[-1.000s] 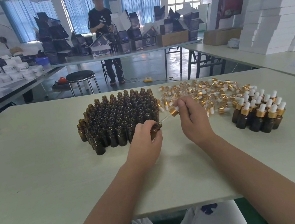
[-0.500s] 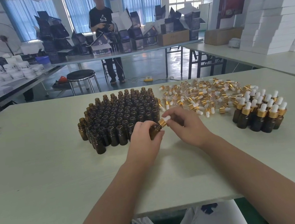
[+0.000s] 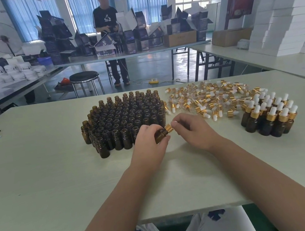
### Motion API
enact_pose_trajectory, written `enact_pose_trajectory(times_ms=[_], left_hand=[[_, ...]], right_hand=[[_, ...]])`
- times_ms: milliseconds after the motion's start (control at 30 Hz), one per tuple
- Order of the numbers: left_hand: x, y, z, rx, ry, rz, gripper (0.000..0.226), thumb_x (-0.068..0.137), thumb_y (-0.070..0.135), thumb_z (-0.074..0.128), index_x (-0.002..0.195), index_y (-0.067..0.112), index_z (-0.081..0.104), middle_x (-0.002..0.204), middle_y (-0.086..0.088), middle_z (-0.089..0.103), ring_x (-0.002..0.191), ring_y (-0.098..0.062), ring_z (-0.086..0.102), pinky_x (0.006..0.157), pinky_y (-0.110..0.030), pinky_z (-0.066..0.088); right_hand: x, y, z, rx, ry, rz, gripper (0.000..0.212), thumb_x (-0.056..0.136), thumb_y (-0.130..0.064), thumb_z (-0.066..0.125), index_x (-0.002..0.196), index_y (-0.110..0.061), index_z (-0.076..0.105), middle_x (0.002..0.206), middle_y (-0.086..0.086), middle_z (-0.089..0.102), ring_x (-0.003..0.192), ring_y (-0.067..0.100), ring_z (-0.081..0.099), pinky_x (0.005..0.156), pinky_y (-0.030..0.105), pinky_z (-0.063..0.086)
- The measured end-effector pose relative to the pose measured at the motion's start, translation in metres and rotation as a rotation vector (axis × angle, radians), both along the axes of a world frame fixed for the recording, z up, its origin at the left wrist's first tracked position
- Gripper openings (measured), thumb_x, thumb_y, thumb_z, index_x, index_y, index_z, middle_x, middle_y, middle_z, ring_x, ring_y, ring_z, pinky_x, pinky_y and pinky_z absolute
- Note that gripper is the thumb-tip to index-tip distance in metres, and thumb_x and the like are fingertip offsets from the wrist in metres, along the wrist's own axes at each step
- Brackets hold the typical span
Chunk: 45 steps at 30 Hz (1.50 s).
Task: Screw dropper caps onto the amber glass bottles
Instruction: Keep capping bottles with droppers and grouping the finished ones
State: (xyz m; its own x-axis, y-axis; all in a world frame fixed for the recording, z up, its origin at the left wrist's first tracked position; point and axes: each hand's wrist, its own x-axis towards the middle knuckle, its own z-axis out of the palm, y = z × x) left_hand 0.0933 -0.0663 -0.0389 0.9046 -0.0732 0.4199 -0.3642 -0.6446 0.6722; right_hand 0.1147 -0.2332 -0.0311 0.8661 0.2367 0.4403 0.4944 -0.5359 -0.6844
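The fingers [image 3: 150, 129] of the left hand [image 3: 149, 144] are curled round a single amber bottle [image 3: 160, 135], which is held just above the tabletop [image 3: 59, 174] and tilted with its neck towards the right. This tilt seems chosen so that the neck is offered straight to the other hand. The fingers [image 3: 176, 124] of the right hand [image 3: 194, 131] are drawn together on the outer end of the dropper cap [image 3: 168, 128]. Only its gold collar is seen against the bottle's neck; the bulb is hidden under the fingertips. The cap is probably gripped this way so that it can be twisted while the bottle is kept from turning.

Just behind the left hand, the uncapped bottles [image 3: 125, 118] are packed upright in a tight cluster. The loose caps [image 3: 207, 97] are heaped beyond the right hand, and the capped bottles [image 3: 271, 118] are gathered well to the right. Each supply is thus kept on the side of the hand that is likely to draw from it, with finished work set apart.

One second earlier, the cap was held higher and clear of the neck, with its glass tube being led into the bottle. Half a second earlier it was seated, with the white bulb in view. Now the bulb is covered and the right hand has been lowered closer to the left.
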Motion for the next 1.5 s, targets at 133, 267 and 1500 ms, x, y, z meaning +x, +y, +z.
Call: enact_pose_trajectory(times_ms=[133,267,1500], left_hand=[[0.0006,0.0003,-0.0003,0.018,-0.001,-0.016,0.021,0.086,0.026,0.068,0.105,0.019,0.063,0.096,0.004,0.047,0.086,-0.008,0.045,0.068,-0.016,0.027],[0.0008,0.0006,-0.0007,0.027,-0.008,-0.026,0.022,0.085,0.026,0.068,0.105,0.020,0.063,0.097,0.004,0.048,0.085,-0.007,0.044,0.068,-0.017,0.027],[0.0010,0.0019,-0.0029,0.069,-0.021,-0.056,0.024,0.083,0.027,0.071,0.105,0.021,0.064,0.090,0.012,0.043,0.078,-0.002,0.042,0.068,-0.004,0.030]], right_hand=[[0.0014,-0.0005,-0.0018,0.007,0.015,-0.012,0.025,0.097,-0.035,0.052,0.072,-0.035,0.056,0.051,-0.015,0.045,0.050,0.003,0.039,0.049,0.017,0.031],[0.0020,0.0001,-0.0029,0.005,0.028,-0.024,0.032,0.096,-0.040,0.050,0.066,-0.031,0.053,0.051,-0.015,0.045,0.050,0.003,0.039,0.050,0.018,0.031],[0.0023,-0.0019,-0.0035,0.035,0.117,-0.058,0.056,0.095,-0.050,0.046,0.050,-0.018,0.035,0.049,-0.003,0.028,0.046,0.011,0.025,0.052,0.029,0.024]])
